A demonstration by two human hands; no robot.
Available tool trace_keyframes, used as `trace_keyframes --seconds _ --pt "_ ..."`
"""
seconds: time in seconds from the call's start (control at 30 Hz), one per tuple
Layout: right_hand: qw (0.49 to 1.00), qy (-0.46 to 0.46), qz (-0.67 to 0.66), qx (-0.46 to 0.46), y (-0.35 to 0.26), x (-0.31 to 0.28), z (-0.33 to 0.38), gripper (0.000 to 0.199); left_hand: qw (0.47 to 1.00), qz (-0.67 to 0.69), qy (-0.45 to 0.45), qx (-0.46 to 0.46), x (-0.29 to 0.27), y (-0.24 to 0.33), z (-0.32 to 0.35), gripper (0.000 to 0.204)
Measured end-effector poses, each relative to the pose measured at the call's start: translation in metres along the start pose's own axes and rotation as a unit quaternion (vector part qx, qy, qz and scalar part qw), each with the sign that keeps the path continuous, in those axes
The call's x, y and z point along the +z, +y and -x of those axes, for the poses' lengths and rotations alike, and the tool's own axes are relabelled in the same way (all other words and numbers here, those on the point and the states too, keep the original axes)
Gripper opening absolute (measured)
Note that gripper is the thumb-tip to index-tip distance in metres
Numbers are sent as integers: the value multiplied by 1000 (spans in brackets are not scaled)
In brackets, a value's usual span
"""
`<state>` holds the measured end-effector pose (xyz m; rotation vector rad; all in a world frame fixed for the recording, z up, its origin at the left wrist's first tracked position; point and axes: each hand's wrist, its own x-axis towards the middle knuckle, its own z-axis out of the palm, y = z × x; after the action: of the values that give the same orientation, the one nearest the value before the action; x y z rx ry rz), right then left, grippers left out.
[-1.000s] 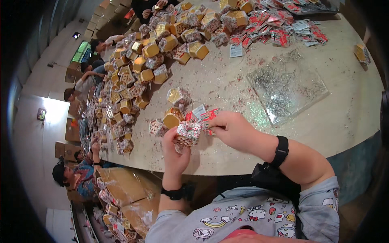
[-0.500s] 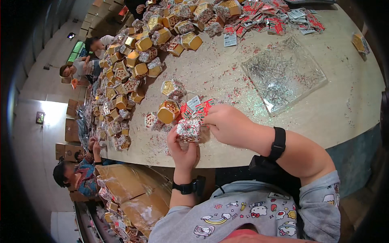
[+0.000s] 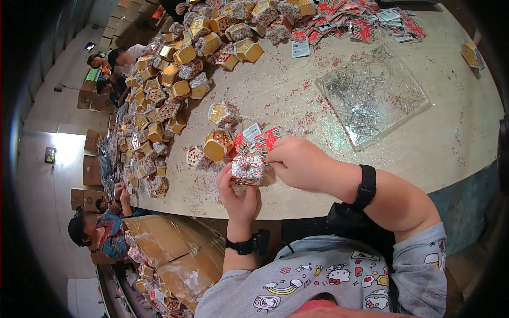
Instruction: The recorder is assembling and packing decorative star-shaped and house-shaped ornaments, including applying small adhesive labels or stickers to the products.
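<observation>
A wide pale table (image 3: 424, 169) takes up most of the view, with a big cardboard box (image 3: 159, 233) at its near left edge. A heap of gold-bottomed ornaments (image 3: 181, 88) spreads along the left and far side; a shallow clear tray (image 3: 392, 127) of thin silvery wires lies on the right, well apart from the hands, and a pile of red and white cards (image 3: 334, 21) sits at the far edge. The right hand (image 3: 297, 159) has its thumb and fingertips drawn together in a pinch at the right side of one white, sprinkle-topped ornament (image 3: 247, 168); what, if anything, is between them cannot be told. The left hand (image 3: 238, 199) grips that ornament from its left and below, thumb against fingers, over the near part of the table. Over the last second the right hand has come in closer to the ornament, and the ornament has turned so more of its white top shows; this suggests fine fingertip work at its side, with the left hand steadying. Just beyond are a loose gold-based ornament (image 3: 214, 149) and a few striped cards (image 3: 266, 140), the latter close beside the right fingertips. Tiny red sprinkles dot the tabletop.
</observation>
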<state>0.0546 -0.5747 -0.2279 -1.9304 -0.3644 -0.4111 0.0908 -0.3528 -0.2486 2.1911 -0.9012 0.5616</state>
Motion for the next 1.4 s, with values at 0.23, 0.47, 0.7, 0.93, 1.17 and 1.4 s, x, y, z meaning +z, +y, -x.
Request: trace_keyframes --seconds 0.23,0.47,0.7,0.93,1.17,1.4 --pt "999 -29 -27 32 -3 -4 -2 12 999 26 9 -29 0 1 1 53" --pt "1000 -15 13 14 -1 0 0 11 1000 -5 7 7 -1 3 -1 52" --pt "998 -5 65 -21 1 4 3 6 996 -47 4 73 -5 5 0 54" --pt "1000 -7 10 22 1 6 1 8 999 23 13 19 -2 1 3 55" --pt "970 -91 -164 157 -6 -9 -5 17 988 148 21 -46 3 -3 2 56" --pt "935 -125 -251 219 -6 -15 -7 18 988 151 11 -16 0 -6 5 58"
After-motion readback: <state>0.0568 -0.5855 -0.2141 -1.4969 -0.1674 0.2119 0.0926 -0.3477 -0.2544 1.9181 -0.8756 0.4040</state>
